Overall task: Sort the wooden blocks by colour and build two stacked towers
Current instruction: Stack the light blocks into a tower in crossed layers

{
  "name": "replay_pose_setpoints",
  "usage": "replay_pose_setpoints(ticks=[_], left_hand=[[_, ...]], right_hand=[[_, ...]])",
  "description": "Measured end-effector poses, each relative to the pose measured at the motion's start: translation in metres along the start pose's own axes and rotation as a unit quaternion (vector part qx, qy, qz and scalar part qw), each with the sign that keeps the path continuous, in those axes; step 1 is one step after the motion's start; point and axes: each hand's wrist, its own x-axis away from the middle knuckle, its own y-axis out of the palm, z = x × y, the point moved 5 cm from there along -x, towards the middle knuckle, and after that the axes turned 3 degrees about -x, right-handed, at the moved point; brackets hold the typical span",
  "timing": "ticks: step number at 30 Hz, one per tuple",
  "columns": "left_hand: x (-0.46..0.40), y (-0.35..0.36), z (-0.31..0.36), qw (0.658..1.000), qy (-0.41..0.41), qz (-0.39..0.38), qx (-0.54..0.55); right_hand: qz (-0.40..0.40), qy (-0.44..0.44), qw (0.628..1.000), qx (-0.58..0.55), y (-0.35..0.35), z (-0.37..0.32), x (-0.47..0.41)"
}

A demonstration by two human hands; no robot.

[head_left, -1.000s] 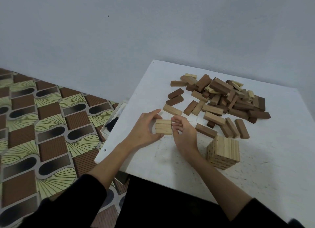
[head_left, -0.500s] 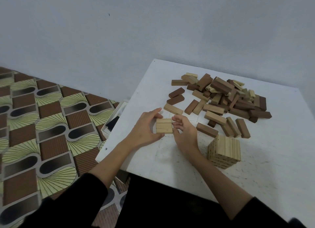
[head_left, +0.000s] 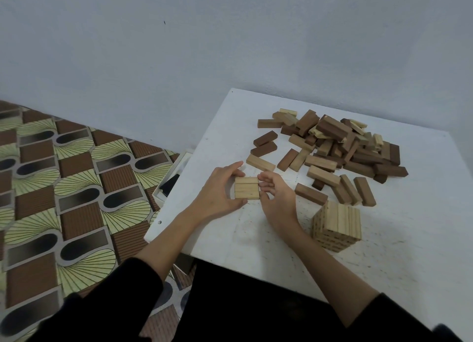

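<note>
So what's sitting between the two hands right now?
In the head view, a flat row of three light blocks lies on the white table, with the left hand and right hand gripping its opposite ends.

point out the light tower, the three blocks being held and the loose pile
light tower (head_left: 337,220): head view, top layer
three light blocks (head_left: 246,191): head view, middle block
loose pile (head_left: 332,147): head view, heap's centre
</note>
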Motion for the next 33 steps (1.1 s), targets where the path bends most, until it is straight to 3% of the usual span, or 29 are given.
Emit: replay_pose_setpoints(ticks=[18, 24, 27, 33], left_hand=[[-0.001, -0.002, 0.000, 0.999, -0.047, -0.006, 0.018], [0.000, -0.017, 0.011, 0.992, -0.087, 0.033, 0.082], [-0.002, -0.033, 0.030, 0.990, -0.060, 0.041, 0.119], [-0.010, -0.057, 0.075, 0.988, -0.001, 0.058, 0.144]], right_hand=[[0.005, -0.002, 1.000, 0.000, 0.001, 0.000, 0.001], [-0.059, -0.010, 0.998, 0.005, 0.009, -0.018, 0.002], [-0.091, -0.033, 0.995, -0.029, 0.002, -0.043, 0.001], [-0.078, -0.103, 0.991, -0.044, -0.040, -0.090, -0.003]])
